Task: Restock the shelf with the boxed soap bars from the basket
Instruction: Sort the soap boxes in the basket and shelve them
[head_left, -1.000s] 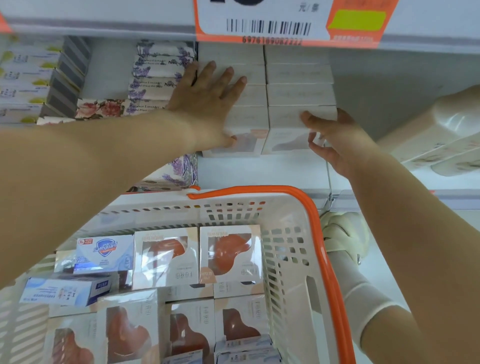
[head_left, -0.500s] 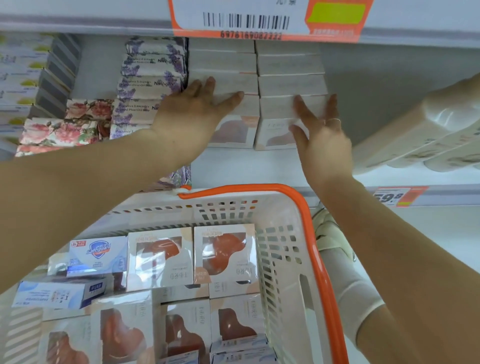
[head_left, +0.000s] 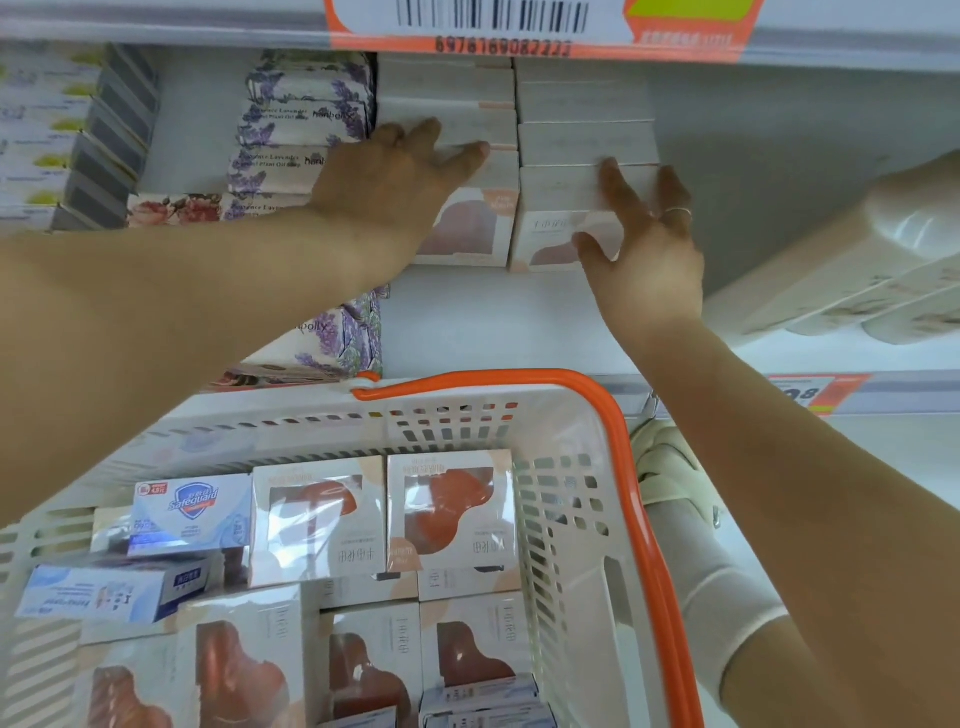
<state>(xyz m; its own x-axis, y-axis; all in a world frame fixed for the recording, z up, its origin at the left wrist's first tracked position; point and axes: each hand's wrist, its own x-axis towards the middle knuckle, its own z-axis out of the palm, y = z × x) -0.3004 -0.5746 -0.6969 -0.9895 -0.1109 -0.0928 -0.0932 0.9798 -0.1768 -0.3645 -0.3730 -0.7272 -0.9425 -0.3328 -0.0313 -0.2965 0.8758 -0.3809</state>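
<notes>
While both hands press on two stacks of pale cardboard soap boxes (head_left: 582, 150) on the white shelf (head_left: 493, 322), more wait in the white plastic basket (head_left: 566, 519).
Left hand (head_left: 384, 187) and right hand (head_left: 644, 244) lie flat, fingers straight and spread; stacked boxes lie flat, long axes sideways, window faces outward.

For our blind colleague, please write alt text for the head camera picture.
Both hands reach to two stacks of pale soap boxes on a shop shelf: the left hand lies flat on the left stack, the right hand presses the front of the right stack. Below, a white basket with an orange handle holds more boxed soap.
</notes>
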